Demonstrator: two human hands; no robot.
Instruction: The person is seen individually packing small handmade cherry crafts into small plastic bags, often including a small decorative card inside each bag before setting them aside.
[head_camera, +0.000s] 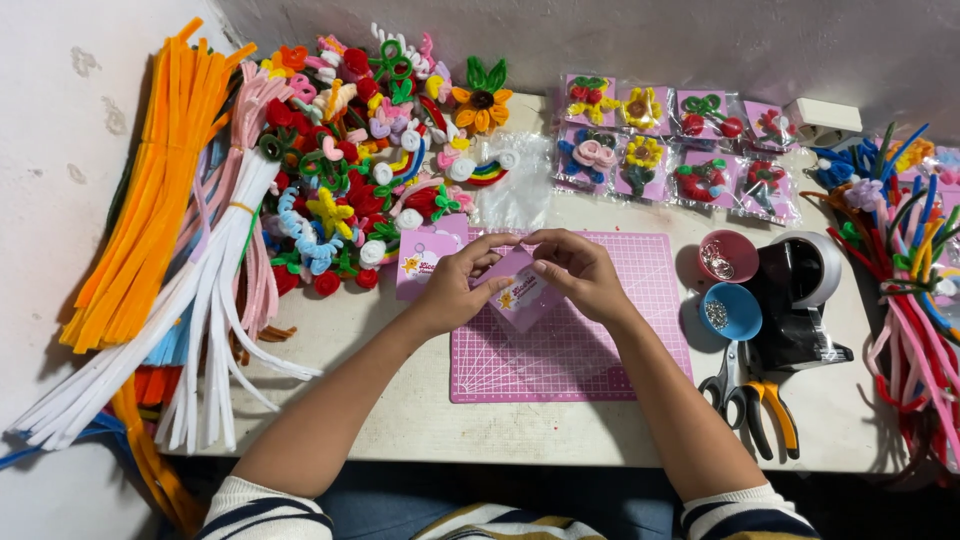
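Both hands up over pink gridded cutting mat, fingers meeting at a small pink printed card in a clear plastic sleeve. Left hand curled, pinching card's left edge and top corner; right hand curled, pinching top right edge, thumb on the face. Card tilted, held just above mat, between the two hands. Just left of left hand: second pink printed card lying flat on pale tabletop. Beyond left hand: heap of finished multicolour pipe-cleaner flowers and charms; further left, bundles of orange, white and pink pipe cleaners. Beyond right hand: rows of bagged pipe-cleaner charms on pink cards. Right of right hand: small pink bowl and small blue bowl with tiny metal bits inside, black and white tape dispenser beside them, scissors and orange-handled pliers nearer the body. Far right: loose mixed-colour pipe cleaner bundle. Striped sleeves at bottom edge.
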